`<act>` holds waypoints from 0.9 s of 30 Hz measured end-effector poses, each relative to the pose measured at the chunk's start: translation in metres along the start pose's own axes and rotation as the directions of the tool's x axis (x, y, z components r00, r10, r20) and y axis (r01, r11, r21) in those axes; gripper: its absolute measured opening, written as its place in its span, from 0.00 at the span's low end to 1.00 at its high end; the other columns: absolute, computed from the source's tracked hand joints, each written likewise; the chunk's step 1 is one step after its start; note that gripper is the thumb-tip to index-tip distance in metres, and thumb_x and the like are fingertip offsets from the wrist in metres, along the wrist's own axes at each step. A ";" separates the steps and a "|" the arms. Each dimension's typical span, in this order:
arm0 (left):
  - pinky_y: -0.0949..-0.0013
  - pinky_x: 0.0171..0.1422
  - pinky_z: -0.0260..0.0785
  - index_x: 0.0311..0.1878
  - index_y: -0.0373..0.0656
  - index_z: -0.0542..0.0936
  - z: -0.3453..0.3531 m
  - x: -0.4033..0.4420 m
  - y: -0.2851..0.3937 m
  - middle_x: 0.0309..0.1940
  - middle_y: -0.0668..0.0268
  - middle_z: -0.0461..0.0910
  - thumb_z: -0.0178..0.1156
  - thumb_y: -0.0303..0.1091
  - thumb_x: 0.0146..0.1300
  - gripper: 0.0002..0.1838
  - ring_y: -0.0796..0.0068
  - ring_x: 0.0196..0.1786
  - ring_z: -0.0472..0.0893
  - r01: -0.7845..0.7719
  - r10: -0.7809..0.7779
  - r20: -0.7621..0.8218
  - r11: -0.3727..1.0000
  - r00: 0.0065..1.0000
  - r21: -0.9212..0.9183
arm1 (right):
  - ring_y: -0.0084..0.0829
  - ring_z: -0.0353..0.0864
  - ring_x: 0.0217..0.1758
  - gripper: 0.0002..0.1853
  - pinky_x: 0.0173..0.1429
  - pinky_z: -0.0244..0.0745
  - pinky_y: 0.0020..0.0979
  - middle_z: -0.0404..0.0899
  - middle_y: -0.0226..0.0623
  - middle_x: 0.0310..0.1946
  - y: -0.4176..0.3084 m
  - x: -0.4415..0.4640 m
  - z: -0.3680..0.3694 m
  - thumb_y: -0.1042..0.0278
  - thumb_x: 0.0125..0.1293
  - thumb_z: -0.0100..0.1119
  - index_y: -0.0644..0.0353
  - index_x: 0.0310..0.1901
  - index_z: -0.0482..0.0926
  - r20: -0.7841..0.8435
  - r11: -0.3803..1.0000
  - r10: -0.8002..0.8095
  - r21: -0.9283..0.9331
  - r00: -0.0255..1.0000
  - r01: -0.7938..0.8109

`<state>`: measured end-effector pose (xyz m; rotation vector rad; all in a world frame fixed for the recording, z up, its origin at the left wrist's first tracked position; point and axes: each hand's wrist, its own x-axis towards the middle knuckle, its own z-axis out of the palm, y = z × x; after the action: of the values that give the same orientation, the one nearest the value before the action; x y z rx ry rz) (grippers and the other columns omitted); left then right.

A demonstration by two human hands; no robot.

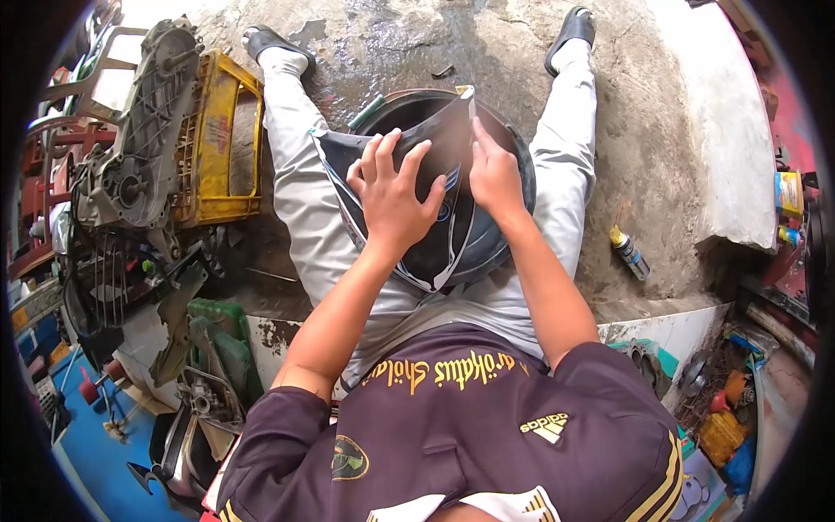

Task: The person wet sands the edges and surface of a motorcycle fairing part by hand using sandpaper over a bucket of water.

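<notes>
A dark, pointed panel (420, 242) with white and blue edging lies across a round black basin (515, 143) between my legs. My left hand (393, 184) rests on the panel's face with its fingers spread. At the panel's right side is my right hand (494, 174), its index finger stretched along the raised edge; its other fingers are curled, and the thumb is largely hidden. A green stick-like object (366, 113) leans at the basin's upper left rim.
A yellow crate (207, 143) and a metal engine casing (148, 130) stand at the left. A spray can (630, 254) lies on the concrete floor to the right. Mechanical parts (209, 387) are at lower left, and a white concrete ledge (729, 157) runs along the right.
</notes>
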<state>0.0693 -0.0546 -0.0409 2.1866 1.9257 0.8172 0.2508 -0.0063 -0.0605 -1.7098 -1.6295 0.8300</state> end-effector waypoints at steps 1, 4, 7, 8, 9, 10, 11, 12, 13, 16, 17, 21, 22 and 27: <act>0.45 0.79 0.50 0.67 0.59 0.83 0.001 0.000 -0.001 0.76 0.59 0.70 0.74 0.52 0.61 0.30 0.54 0.81 0.63 -0.007 0.007 -0.011 1.000 1.000 -0.003 | 0.64 0.88 0.47 0.24 0.51 0.80 0.55 0.85 0.66 0.43 0.004 0.003 0.003 0.68 0.80 0.52 0.61 0.74 0.77 -0.032 0.997 -0.066 -0.035 0.997 0.065; 0.45 0.79 0.51 0.67 0.59 0.83 0.002 -0.001 -0.002 0.75 0.59 0.70 0.74 0.51 0.61 0.30 0.53 0.81 0.63 -0.014 0.014 -0.021 1.000 1.000 -0.006 | 0.65 0.87 0.48 0.25 0.53 0.81 0.56 0.86 0.66 0.43 0.013 0.027 0.007 0.66 0.80 0.52 0.64 0.73 0.77 -0.062 0.993 -0.053 -0.111 0.997 0.046; 0.45 0.79 0.51 0.67 0.59 0.83 0.000 -0.001 -0.001 0.75 0.59 0.70 0.75 0.51 0.61 0.30 0.53 0.81 0.63 -0.017 0.017 -0.024 1.000 1.000 -0.005 | 0.66 0.87 0.48 0.24 0.54 0.81 0.57 0.86 0.66 0.43 0.015 0.023 0.002 0.64 0.80 0.51 0.60 0.73 0.78 -0.049 0.992 -0.066 -0.113 0.997 0.060; 0.45 0.78 0.51 0.66 0.59 0.84 0.000 -0.001 -0.001 0.75 0.59 0.71 0.75 0.51 0.61 0.30 0.53 0.81 0.63 -0.014 0.014 -0.027 1.000 1.000 -0.004 | 0.66 0.87 0.47 0.24 0.54 0.81 0.57 0.86 0.67 0.42 0.014 0.017 -0.001 0.65 0.80 0.51 0.59 0.73 0.79 -0.039 0.990 -0.077 -0.119 0.996 0.072; 0.45 0.78 0.51 0.66 0.59 0.84 0.000 -0.001 0.000 0.75 0.59 0.71 0.75 0.51 0.61 0.30 0.53 0.81 0.63 -0.015 0.015 -0.032 1.000 0.999 -0.008 | 0.66 0.87 0.47 0.24 0.54 0.81 0.57 0.86 0.67 0.42 0.011 0.011 -0.004 0.65 0.80 0.51 0.59 0.73 0.79 -0.043 0.990 -0.081 -0.123 0.996 0.075; 0.45 0.80 0.50 0.67 0.59 0.83 0.000 0.000 0.000 0.75 0.60 0.70 0.75 0.50 0.60 0.30 0.53 0.81 0.63 -0.007 0.006 -0.026 1.000 1.000 -0.016 | 0.66 0.87 0.46 0.23 0.53 0.81 0.58 0.86 0.67 0.40 0.006 0.004 -0.005 0.65 0.80 0.51 0.58 0.73 0.79 -0.009 0.991 -0.025 -0.132 1.000 0.024; 0.44 0.81 0.50 0.68 0.60 0.83 -0.001 -0.001 0.000 0.75 0.61 0.70 0.76 0.48 0.60 0.31 0.53 0.82 0.63 0.002 -0.003 -0.018 1.000 1.000 -0.023 | 0.66 0.87 0.45 0.23 0.52 0.81 0.58 0.85 0.67 0.39 0.003 -0.001 -0.005 0.65 0.80 0.51 0.57 0.72 0.80 0.024 0.989 0.034 -0.142 0.999 -0.030; 0.44 0.81 0.50 0.68 0.60 0.83 -0.001 -0.001 0.000 0.75 0.61 0.70 0.76 0.48 0.60 0.31 0.53 0.82 0.63 0.003 -0.003 -0.019 1.000 1.000 -0.025 | 0.66 0.87 0.45 0.23 0.52 0.81 0.58 0.85 0.67 0.39 0.004 0.003 -0.004 0.65 0.80 0.51 0.57 0.72 0.80 0.023 0.989 0.033 -0.144 0.999 -0.029; 0.44 0.81 0.50 0.68 0.60 0.83 -0.001 0.000 0.000 0.75 0.61 0.70 0.76 0.48 0.60 0.31 0.53 0.81 0.63 -0.006 0.005 -0.030 1.000 1.000 -0.025 | 0.66 0.87 0.44 0.23 0.52 0.81 0.59 0.85 0.67 0.38 0.006 0.010 -0.001 0.65 0.80 0.52 0.58 0.72 0.80 0.000 0.988 -0.007 -0.157 1.000 0.007; 0.44 0.80 0.50 0.68 0.60 0.83 -0.001 -0.003 0.001 0.75 0.61 0.70 0.76 0.49 0.60 0.31 0.53 0.81 0.64 -0.025 0.024 -0.041 0.999 0.999 -0.034 | 0.65 0.87 0.43 0.23 0.51 0.80 0.59 0.85 0.66 0.36 0.009 0.021 -0.003 0.66 0.79 0.52 0.58 0.71 0.81 -0.033 0.982 -0.062 -0.183 0.998 0.055; 0.44 0.80 0.50 0.68 0.60 0.83 -0.001 -0.003 0.001 0.75 0.61 0.70 0.76 0.49 0.60 0.31 0.53 0.81 0.64 -0.025 0.024 -0.040 0.999 0.999 -0.028 | 0.65 0.87 0.43 0.23 0.51 0.80 0.59 0.85 0.66 0.37 0.009 0.021 -0.005 0.66 0.79 0.52 0.58 0.71 0.81 -0.009 0.978 -0.066 -0.197 0.998 0.063; 0.44 0.81 0.50 0.68 0.60 0.83 -0.001 -0.003 0.000 0.75 0.61 0.70 0.75 0.49 0.61 0.31 0.53 0.81 0.64 -0.015 0.014 -0.040 1.000 0.999 -0.028 | 0.66 0.85 0.51 0.24 0.58 0.79 0.57 0.84 0.67 0.46 -0.001 -0.001 -0.015 0.67 0.78 0.52 0.57 0.72 0.79 0.067 0.987 0.005 -0.161 0.998 0.006; 0.44 0.81 0.50 0.68 0.60 0.83 -0.002 -0.002 0.001 0.75 0.60 0.70 0.75 0.49 0.61 0.30 0.52 0.81 0.64 -0.007 0.006 -0.028 1.000 1.000 -0.030 | 0.66 0.84 0.58 0.25 0.64 0.77 0.55 0.83 0.68 0.53 -0.004 -0.004 -0.018 0.67 0.78 0.51 0.56 0.74 0.78 0.119 0.990 0.080 -0.122 0.990 -0.065; 0.43 0.81 0.50 0.68 0.59 0.83 -0.002 -0.001 0.002 0.75 0.60 0.70 0.76 0.48 0.61 0.31 0.52 0.82 0.63 -0.020 0.018 -0.042 0.999 0.999 -0.025 | 0.65 0.87 0.47 0.24 0.53 0.79 0.59 0.85 0.67 0.41 0.017 0.022 0.001 0.66 0.79 0.52 0.55 0.73 0.80 0.001 0.990 -0.034 -0.140 0.999 0.034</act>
<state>0.0698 -0.0568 -0.0388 2.1935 1.9049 0.8929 0.2612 0.0152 -0.0755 -1.7716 -1.7472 0.7124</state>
